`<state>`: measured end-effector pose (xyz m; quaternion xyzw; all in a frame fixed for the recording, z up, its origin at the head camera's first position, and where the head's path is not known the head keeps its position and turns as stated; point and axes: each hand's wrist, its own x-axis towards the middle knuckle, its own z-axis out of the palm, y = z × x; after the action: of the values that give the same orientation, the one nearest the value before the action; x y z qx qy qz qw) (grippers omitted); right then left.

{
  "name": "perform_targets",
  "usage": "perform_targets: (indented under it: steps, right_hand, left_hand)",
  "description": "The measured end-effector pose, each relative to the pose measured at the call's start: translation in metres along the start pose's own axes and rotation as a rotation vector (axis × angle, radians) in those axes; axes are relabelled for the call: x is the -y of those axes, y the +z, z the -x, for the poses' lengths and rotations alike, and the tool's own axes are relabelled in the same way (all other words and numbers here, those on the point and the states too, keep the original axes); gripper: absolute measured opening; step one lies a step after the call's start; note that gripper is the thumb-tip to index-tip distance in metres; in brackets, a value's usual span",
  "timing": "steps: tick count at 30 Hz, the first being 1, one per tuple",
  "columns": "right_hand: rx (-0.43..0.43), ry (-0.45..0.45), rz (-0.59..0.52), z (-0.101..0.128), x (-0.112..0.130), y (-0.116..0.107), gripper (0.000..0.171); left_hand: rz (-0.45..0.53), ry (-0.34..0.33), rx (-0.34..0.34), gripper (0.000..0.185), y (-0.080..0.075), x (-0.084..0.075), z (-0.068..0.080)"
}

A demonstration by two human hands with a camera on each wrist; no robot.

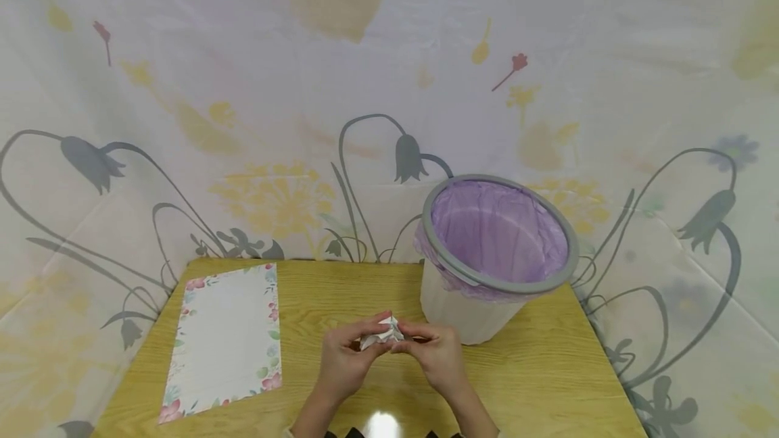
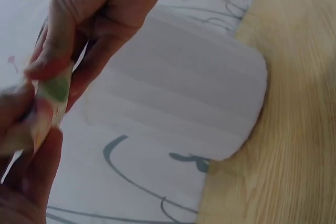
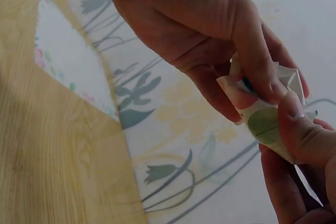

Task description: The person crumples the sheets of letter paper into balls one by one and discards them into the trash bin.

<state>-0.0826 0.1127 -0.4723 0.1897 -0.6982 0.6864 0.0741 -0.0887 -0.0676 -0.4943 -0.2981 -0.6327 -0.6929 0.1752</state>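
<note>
A small folded, crumpled piece of paper (image 1: 380,338) sits between both hands over the table. In the right wrist view its creased layers and a green printed leaf (image 3: 265,124) show. My left hand (image 1: 345,359) pinches the paper from the left, thumb in front. From the other side my right hand (image 1: 437,357) grips it with thumb and fingers, and the two hands' fingertips nearly meet. Part of the paper is covered by the fingers. In the left wrist view a green patch of the wad shows between the left hand (image 2: 26,187) and the right hand (image 2: 107,3).
A white bin (image 1: 459,309) with a grey rim (image 1: 428,222) and purple liner (image 1: 496,225) stands behind the right hand. To the left, a flat sheet with a floral border (image 1: 228,340) lies on the wooden table (image 1: 331,286). A flower-patterned curtain (image 1: 262,107) hangs behind.
</note>
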Motion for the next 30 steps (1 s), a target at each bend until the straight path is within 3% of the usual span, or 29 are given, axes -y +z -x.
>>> perform_targets:
  steps: [5, 8, 12, 15, 19, 24, 30]
  right_hand:
    - [0.070, 0.086, -0.057, -0.001, 0.002, -0.010, 0.037]
    - [0.135, 0.139, -0.127, -0.001, 0.002, -0.015, 0.040]
    - [0.141, 0.188, -0.167, -0.002, 0.003, -0.016, 0.039]
    - [0.092, 0.224, -0.144, -0.004, 0.006, -0.012, 0.034]
    - [-0.009, 0.267, -0.093, -0.003, 0.010, -0.004, 0.027]
    - [-0.126, 0.254, -0.057, -0.002, 0.009, 0.004, 0.018]
    - [-0.175, 0.163, -0.067, 0.000, 0.003, 0.009, 0.021]
  left_hand:
    - [0.129, -0.019, 0.303, 0.056, -0.022, -0.005, 0.000]
    - [0.190, -0.005, 0.382, 0.060, -0.030, -0.007, -0.003]
    - [0.120, 0.084, 0.314, 0.053, -0.025, -0.005, -0.006]
    - [0.040, 0.158, 0.243, 0.048, -0.020, -0.005, -0.006]
    - [-0.023, 0.192, 0.144, 0.040, -0.012, -0.007, -0.003]
    - [-0.035, 0.169, 0.062, 0.029, -0.005, -0.007, -0.003]
    - [-0.004, 0.124, 0.059, 0.026, -0.005, -0.004, -0.005]
